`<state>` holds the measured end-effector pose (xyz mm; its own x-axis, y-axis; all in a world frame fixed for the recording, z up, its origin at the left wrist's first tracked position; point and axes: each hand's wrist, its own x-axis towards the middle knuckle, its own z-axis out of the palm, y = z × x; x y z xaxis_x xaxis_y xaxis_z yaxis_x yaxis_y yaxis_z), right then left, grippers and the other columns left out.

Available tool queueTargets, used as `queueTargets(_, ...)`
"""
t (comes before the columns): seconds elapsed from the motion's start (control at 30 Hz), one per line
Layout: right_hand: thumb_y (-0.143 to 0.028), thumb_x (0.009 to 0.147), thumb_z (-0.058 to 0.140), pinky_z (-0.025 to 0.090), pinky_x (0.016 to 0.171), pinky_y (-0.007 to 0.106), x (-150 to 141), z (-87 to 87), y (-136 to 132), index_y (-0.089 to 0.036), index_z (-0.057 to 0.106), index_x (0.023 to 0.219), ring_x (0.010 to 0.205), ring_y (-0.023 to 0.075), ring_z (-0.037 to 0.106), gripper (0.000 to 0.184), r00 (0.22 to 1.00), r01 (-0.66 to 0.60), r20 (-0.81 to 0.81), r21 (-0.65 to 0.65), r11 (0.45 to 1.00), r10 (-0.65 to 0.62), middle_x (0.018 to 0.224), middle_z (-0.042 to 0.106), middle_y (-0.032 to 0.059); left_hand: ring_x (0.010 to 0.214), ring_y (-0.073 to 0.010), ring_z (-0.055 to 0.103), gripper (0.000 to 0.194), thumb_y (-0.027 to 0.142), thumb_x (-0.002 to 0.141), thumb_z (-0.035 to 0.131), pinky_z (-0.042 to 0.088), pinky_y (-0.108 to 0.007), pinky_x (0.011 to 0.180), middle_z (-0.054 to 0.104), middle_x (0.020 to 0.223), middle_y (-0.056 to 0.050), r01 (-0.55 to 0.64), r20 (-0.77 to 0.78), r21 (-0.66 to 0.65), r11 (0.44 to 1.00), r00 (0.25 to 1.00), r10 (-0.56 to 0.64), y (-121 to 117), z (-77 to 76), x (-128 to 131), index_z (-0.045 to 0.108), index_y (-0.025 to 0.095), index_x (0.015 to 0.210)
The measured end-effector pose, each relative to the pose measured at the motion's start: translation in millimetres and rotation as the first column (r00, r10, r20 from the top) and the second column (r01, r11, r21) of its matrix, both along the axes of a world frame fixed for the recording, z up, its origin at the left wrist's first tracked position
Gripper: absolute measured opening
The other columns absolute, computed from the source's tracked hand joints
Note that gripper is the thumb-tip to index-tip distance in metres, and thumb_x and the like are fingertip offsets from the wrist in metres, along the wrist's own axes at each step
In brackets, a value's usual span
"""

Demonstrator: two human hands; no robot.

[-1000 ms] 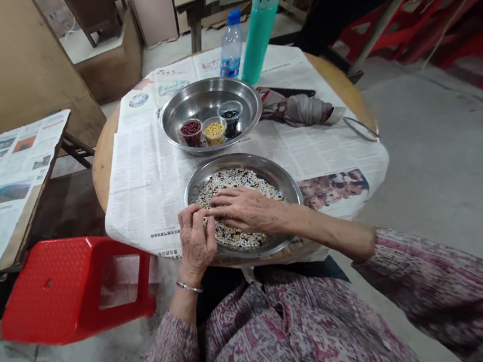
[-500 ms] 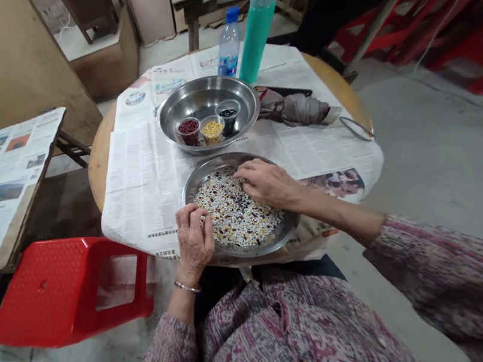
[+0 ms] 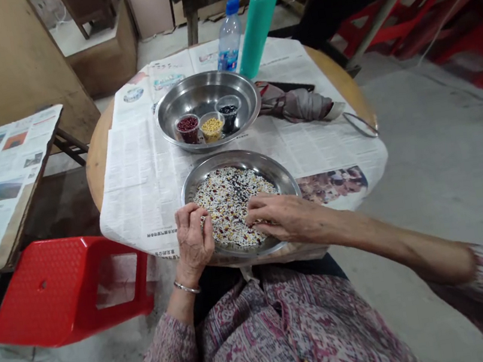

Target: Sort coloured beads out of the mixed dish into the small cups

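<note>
Mixed grains (image 3: 226, 201) lay spread in a steel plate (image 3: 262, 169) near the front edge of the tabletop (image 3: 98, 166). Left hand (image 3: 194, 242) curled at the plate's near-left rim, holding nothing I could make out; right hand (image 3: 286, 218) rested open on the grains, well apart from it. Newspaper (image 3: 133, 185) offered open room beside the plate, before a steel basin (image 3: 209, 86) holding three small cups (image 3: 212, 128).

Your left hand (image 3: 194, 242) is curled, fingers bent inward; right hand (image 3: 285, 217) is palm down, fingers extended (right forearm (image 3: 391, 246) bare, reaching in from the side).
</note>
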<state>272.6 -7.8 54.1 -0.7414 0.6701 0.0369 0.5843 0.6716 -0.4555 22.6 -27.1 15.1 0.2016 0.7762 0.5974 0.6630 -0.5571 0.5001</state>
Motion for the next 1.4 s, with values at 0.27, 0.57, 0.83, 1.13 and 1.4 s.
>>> queueTargets(0.27,-0.009,0.09,0.05,0.048,0.079,0.034,-3,-9.6,9,-0.021,0.072,0.089,0.094,0.0224,0.06,0.025,0.985,-0.017,0.175,0.129,0.991,-0.006,0.1,0.069,0.0078,0.104,-0.0212,0.052,0.009,0.017,0.103,0.048,0.047,-0.038,0.096,0.056,0.107,-0.009,0.006,-0.004,0.034,0.999,1.0,-0.006,1,0.5,0,0.057,0.017,0.104)
queueTargets(0.57,-0.011,0.094,0.047,0.044,0.102,0.044,-58,-22.5,41,-0.02,0.063,0.129,0.121,0.0262,0.051,0.039,0.993,-0.112,0.004,0.314,0.943,0.116,0.126,0.068,0.0088,0.107,-0.0222,0.054,0.011,0.018,0.103,0.046,0.048,-0.041,0.097,0.056,0.109,-0.01,-0.01,-0.017,0.033,0.999,1.0,0.011,1,-1.1,0,0.058,0.018,0.105)
queueTargets(0.83,-0.019,0.098,0.045,0.048,0.091,0.042,-40,-29.0,57,-0.016,0.067,0.11,0.107,0.0273,0.057,0.025,0.995,0.028,0.087,0.297,0.954,-0.057,0.113,0.065,0.0152,0.105,-0.0213,0.053,0.011,0.018,0.104,0.046,0.048,-0.04,0.097,0.056,0.108,-0.009,0.002,-0.004,0.025,1.0,1.0,-0.001,1,0.2,0,0.057,0.018,0.103)
queueTargets(1.13,-0.006,0.09,0.042,0.053,0.098,0.043,6,-28.5,19,-0.022,0.066,0.121,0.111,0.023,0.064,0.043,0.974,0.207,-0.114,0.111,0.972,-0.194,0.117,0.069,0.0091,0.104,-0.0212,0.054,0.011,0.019,0.104,0.046,0.048,-0.039,0.096,0.056,0.107,-0.009,-0.007,-0.011,0.019,1.0,1.0,0.007,0,-0.2,0,0.057,0.018,0.103)
queueTargets(1.4,-0.015,0.092,0.054,0.054,0.086,0.037,-23,-26.1,-6,-0.019,0.067,0.112,0.095,0.021,0.064,0.024,0.98,0.164,-0.11,-0.004,0.986,-0.163,0.103,0.066,0.0094,0.106,-0.0211,0.053,0.01,0.017,0.103,0.048,0.047,-0.038,0.097,0.056,0.108,-0.009,-0.001,-0.001,0.013,1.0,1.0,0.001,-1,1.8,0,0.058,0.018,0.103)
